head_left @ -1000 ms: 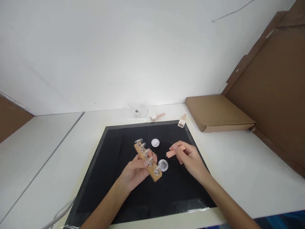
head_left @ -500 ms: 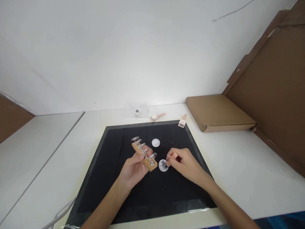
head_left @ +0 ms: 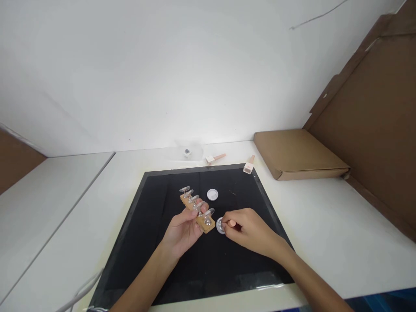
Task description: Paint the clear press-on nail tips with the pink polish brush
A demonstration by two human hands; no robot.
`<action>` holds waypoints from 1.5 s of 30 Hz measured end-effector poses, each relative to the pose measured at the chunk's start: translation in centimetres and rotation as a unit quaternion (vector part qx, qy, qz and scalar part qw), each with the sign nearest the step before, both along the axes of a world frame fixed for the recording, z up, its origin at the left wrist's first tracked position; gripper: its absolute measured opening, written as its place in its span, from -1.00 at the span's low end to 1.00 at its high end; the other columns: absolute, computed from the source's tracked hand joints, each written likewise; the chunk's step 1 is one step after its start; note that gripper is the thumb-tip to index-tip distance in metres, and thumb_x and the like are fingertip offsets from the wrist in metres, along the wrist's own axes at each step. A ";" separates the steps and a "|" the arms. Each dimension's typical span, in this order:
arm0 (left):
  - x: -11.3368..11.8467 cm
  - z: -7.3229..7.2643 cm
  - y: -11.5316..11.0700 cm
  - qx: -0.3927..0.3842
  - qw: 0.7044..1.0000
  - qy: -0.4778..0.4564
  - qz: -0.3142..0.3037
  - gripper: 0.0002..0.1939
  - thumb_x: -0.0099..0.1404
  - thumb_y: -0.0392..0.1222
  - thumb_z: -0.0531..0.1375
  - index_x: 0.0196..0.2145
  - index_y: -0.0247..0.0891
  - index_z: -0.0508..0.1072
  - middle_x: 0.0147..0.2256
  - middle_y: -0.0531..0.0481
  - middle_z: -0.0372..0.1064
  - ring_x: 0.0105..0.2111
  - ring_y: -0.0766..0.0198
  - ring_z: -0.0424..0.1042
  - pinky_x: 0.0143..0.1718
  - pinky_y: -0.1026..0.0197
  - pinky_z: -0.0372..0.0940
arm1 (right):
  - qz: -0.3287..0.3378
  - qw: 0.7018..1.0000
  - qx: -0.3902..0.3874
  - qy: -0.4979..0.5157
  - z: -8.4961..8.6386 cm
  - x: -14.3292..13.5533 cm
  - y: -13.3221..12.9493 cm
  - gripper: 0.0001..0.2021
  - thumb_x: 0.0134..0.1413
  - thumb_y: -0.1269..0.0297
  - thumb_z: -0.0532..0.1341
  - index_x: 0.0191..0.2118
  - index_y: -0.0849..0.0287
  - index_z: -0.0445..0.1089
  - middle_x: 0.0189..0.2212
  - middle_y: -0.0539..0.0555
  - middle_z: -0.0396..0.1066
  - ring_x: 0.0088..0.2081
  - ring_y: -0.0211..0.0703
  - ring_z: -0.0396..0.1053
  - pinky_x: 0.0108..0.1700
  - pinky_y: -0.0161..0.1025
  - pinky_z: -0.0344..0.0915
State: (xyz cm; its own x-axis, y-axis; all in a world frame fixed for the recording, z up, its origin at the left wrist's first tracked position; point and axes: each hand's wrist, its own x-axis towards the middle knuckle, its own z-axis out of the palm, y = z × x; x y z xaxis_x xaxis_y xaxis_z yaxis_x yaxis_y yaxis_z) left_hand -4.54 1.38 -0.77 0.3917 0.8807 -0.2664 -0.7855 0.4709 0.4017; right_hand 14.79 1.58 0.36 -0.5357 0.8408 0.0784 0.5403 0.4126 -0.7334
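In my left hand [head_left: 183, 229] I grip a tan nail-tip stand [head_left: 205, 223] that slants down to the right. Several clear nail tips [head_left: 209, 212] stand on metal holders along it. My right hand [head_left: 250, 229] is closed around a peach-coloured handle [head_left: 232, 223], seemingly a small brush; its lower end is hidden by my fingers. Under those fingertips sits a small round pot [head_left: 219, 226] with silvery contents, partly covered by the hand. A white round lid [head_left: 212, 194] lies just beyond, on the black mat [head_left: 182, 268].
Two small white bottles with peach handles, one bottle [head_left: 209, 160] behind the mat and another bottle [head_left: 248, 168] at its far right corner. A clear packet [head_left: 195, 151] lies by the wall. A flat cardboard box [head_left: 302, 154] is at the right; a cable [head_left: 81, 292] at lower left.
My right hand has shifted slightly left and its handle now stands more upright, covering more of the pot. My left hand and the stand have barely moved.
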 end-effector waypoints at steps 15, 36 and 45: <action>0.0 0.2 -0.2 -0.008 1.000 0.005 -0.002 -0.76 -0.06 -0.47 0.30 -0.39 -0.35 0.39 -0.49 0.05 0.27 -0.53 0.44 0.28 -0.58 0.44 0.26 | -0.033 0.996 -0.059 0.049 -0.2 0.2 0.1 -0.78 0.14 0.35 0.09 -0.51 0.19 0.34 -0.66 -0.11 0.14 -0.62 -0.36 0.05 -0.56 -0.39 -0.07; 0.0 0.4 -0.2 -0.015 1.000 0.009 -0.006 -0.74 -0.07 -0.49 0.29 -0.38 -0.35 0.37 -0.49 0.05 0.26 -0.54 0.44 0.30 -0.60 0.45 0.27 | -0.033 0.997 -0.051 0.037 -0.3 0.1 0.2 -0.76 0.14 0.36 0.07 -0.54 0.19 0.30 -0.68 -0.12 0.10 -0.63 -0.36 0.02 -0.58 -0.39 -0.09; 0.1 0.4 -0.2 -0.013 1.000 0.026 -0.003 -0.75 -0.06 -0.47 0.26 -0.39 -0.32 0.33 -0.49 0.07 0.23 -0.55 0.44 0.28 -0.61 0.44 0.24 | -0.054 0.998 0.011 0.002 0.0 0.1 0.1 -0.75 0.12 0.40 0.08 -0.57 0.18 0.26 -0.67 -0.10 0.15 -0.62 -0.34 0.07 -0.55 -0.37 -0.04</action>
State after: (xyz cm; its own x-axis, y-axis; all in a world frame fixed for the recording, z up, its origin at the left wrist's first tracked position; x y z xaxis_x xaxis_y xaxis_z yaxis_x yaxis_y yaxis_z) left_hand -4.47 1.16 -0.32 0.3814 0.8712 -0.3091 -0.7608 0.4858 0.4304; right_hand 14.85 1.69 0.35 -0.4414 0.8918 0.0994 0.5795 0.3679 -0.7272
